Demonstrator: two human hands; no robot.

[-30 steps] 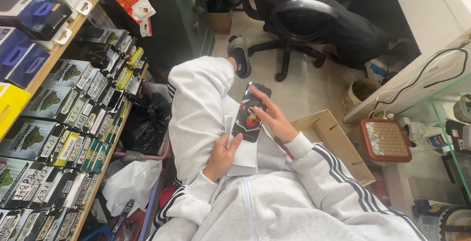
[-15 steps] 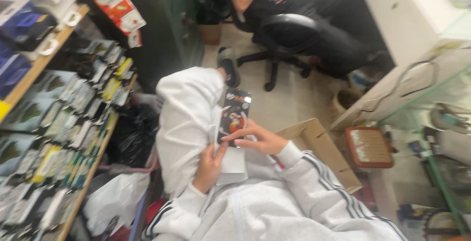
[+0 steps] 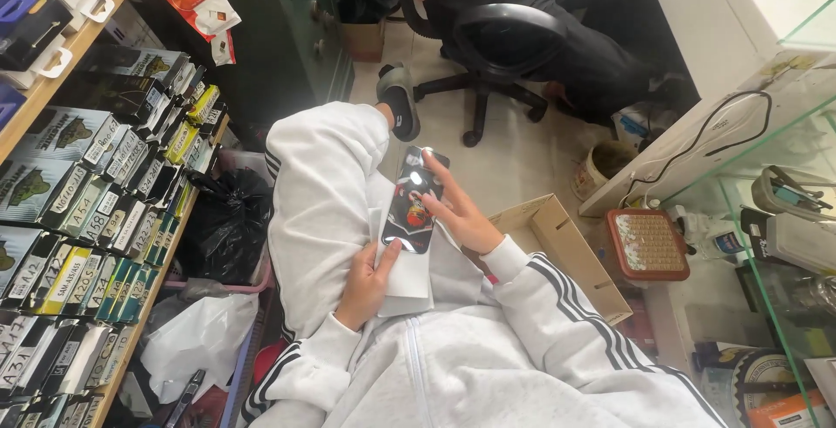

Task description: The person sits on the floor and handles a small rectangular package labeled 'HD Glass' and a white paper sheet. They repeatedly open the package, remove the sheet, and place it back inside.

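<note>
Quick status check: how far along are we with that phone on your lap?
Done: the dark phone lies face up on a white sheet across the lap. In hand: the left hand steadies its lower end, and the right hand has fingers pressed along its right edge. Left: the sheet is not yet set aside; whether anything is stuck on the glass cannot be told.

Right of the raised knee [image 3: 326, 162], bare floor [image 3: 522, 154] lies open up to the chair [image 3: 496, 53]; a cardboard box [image 3: 566, 249] blocks lower right, a black bag [image 3: 228, 223] crowds its left.
</note>
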